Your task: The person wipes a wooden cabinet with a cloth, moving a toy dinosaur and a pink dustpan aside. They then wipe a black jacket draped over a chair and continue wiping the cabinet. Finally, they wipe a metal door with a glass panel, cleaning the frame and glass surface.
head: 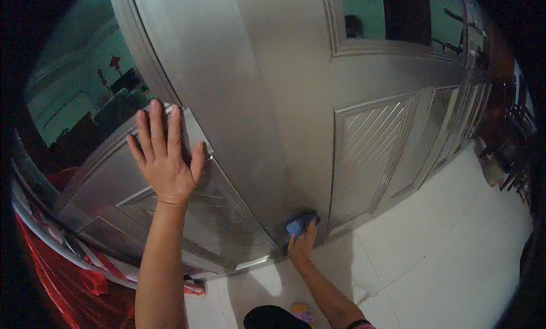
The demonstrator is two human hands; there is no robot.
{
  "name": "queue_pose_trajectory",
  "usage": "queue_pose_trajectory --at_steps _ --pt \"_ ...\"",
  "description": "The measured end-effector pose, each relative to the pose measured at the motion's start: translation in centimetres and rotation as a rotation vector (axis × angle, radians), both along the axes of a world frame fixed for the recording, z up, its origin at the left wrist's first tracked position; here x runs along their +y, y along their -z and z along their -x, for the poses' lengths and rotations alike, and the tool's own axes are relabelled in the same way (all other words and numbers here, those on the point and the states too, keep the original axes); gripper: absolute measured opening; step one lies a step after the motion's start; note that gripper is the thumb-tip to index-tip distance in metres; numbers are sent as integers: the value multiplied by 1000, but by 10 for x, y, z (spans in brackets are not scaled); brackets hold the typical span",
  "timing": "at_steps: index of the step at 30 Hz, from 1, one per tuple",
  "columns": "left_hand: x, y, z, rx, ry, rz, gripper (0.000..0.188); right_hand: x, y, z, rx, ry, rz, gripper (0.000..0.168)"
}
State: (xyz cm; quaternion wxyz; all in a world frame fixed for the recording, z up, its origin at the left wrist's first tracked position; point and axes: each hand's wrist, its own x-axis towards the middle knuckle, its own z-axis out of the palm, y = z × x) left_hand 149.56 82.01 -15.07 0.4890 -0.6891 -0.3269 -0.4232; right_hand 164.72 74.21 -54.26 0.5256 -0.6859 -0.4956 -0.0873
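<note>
My left hand (pixel 166 158) lies flat with spread fingers against a grey metal door (pixel 204 201), beside a small light plate at the door's edge. Low down near the floor, my right hand (pixel 302 239) presses a blue cloth (pixel 298 224) against the bottom of the grey panel (pixel 264 115) between the door and the framed section on the right. The cloth is bunched under the fingers, and part of it looks dark.
Glass panes (pixel 367 13) reflect greenish light. Pale floor tiles (pixel 409 252) run along the panels. Red sheer fabric (pixel 64 278) hangs at lower left. Dark cluttered objects (pixel 503 171) stand at right. A slipper (pixel 302 312) shows at the bottom.
</note>
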Motion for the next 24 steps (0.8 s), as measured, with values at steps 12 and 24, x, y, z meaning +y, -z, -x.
queue_pose_trajectory --at_steps 12,24 --pt "2 5 -6 -39 22 18 60 55 -346 -106 -271 56 -663 79" --pt "7 17 -33 -191 37 -63 62 32 -126 -105 271 121 -362 71"
